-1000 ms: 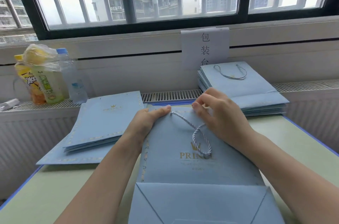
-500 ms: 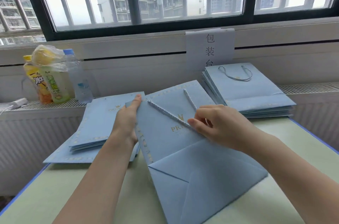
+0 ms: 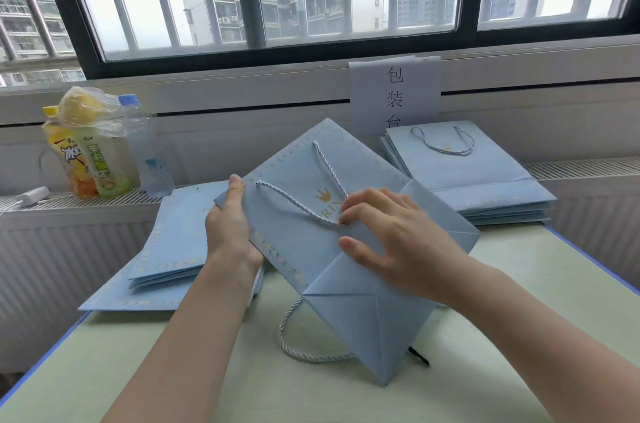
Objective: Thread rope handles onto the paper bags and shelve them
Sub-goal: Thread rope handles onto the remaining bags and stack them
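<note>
A flat light-blue paper bag [image 3: 298,242] with a gold crown print is lifted off the table and tilted, its folded bottom pointing toward me. My left hand [image 3: 230,232] grips its left edge near the top, thumb on the front. My right hand [image 3: 391,239] lies on the bag's front, fingertips pinching the silver-blue rope handle [image 3: 294,201] where its loop bends. A second rope loop [image 3: 294,343] hangs out from under the bag onto the table.
A stack of bags with handles [image 3: 464,173] lies at the back right under a paper sign [image 3: 394,90]. A pile of bags without handles [image 3: 173,249] lies at the left. Drink bottles [image 3: 97,152] stand on the radiator ledge. The green table [image 3: 519,284] has a blue edge.
The bag has swung from flat on the table to lifted and turned clockwise. My left hand moved up its left edge. My right hand followed the rope loop toward the centre.
</note>
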`<state>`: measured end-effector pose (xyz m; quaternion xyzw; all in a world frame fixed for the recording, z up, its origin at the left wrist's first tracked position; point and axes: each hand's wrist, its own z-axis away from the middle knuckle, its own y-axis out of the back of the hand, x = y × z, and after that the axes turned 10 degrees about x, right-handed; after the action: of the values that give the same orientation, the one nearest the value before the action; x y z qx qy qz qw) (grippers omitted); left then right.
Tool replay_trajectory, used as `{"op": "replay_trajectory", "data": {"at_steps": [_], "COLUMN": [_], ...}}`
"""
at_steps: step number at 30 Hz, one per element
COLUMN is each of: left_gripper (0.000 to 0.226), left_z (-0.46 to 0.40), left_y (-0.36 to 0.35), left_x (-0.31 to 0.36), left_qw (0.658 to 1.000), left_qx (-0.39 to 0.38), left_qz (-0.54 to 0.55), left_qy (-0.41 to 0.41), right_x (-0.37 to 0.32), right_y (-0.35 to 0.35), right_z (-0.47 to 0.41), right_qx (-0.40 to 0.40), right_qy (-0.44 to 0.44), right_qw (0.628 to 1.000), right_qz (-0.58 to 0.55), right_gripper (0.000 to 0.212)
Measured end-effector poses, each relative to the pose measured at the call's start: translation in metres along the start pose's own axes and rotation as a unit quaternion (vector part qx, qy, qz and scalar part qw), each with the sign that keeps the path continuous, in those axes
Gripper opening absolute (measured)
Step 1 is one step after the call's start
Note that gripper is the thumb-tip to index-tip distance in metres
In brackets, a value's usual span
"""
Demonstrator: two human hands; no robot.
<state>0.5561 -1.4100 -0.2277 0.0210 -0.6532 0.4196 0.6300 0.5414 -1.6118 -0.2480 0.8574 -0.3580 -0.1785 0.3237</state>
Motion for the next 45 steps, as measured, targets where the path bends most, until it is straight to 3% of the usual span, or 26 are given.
{"op": "replay_trajectory", "data": {"at_steps": [4,8,11,14,19,23,26,31,35,37,42,45], "left_gripper": [0.035,0.063,0.065,0.065,0.057,0.042,0.037,0.026,0.019,0.017,0.045,0.046], "left_z": [0.003,0.014,0.019,0.025,0.037,0.040,0.040,0.036,0.018,0.010,0.012,0.015], "left_y": [-0.002,-0.006,-0.008,-0.010,-0.014,-0.013,-0.011,-0.013,-0.013,-0.010,-0.004,0.000], "left_x": [0.001,0.001,-0.002,-0.009,-0.021,-0.033,-0.033,-0.029,-0.028,-0.022,-0.017,-0.014], "left_qw": [0.988,0.936,0.902,0.885,0.875,0.874,0.884,0.925,0.973,0.981,0.945,0.930], "left_qx": [-0.139,-0.330,-0.421,-0.462,-0.479,-0.476,-0.451,-0.360,-0.189,-0.162,-0.266,-0.318], "left_qz": [0.058,0.096,0.070,0.026,-0.052,-0.088,-0.124,-0.122,-0.095,-0.078,-0.188,-0.184], "left_qy": [0.021,0.073,0.070,0.058,0.048,0.045,0.024,-0.015,-0.089,-0.077,-0.015,0.007], "right_x": [-0.018,-0.030,-0.036,-0.041,-0.039,-0.037,-0.031,-0.010,0.009,0.013,0.022,0.033], "right_y": [-0.009,-0.008,-0.003,-0.001,0.003,0.021,0.042,0.077,0.080,0.076,0.063,0.053], "right_z": [0.001,0.000,-0.003,-0.006,-0.007,-0.012,-0.015,-0.020,-0.021,-0.021,-0.019,-0.018], "right_qx": [-0.005,-0.040,-0.021,0.018,0.206,0.280,0.322,0.364,0.379,0.377,0.358,0.333], "right_qy": [-0.019,-0.093,-0.129,-0.152,-0.124,-0.071,-0.082,-0.161,-0.205,-0.230,-0.292,-0.318], "right_qw": [0.998,0.994,0.991,0.987,0.971,0.953,0.937,0.916,0.876,0.857,0.815,0.824], "right_qz": [0.066,0.032,-0.012,-0.038,-0.013,0.086,0.111,-0.060,-0.215,-0.266,-0.350,-0.329], "right_gripper": [0.075,0.103,0.106,0.093,0.058,0.046,0.035,0.016,0.027,0.033,0.036,0.018]}}
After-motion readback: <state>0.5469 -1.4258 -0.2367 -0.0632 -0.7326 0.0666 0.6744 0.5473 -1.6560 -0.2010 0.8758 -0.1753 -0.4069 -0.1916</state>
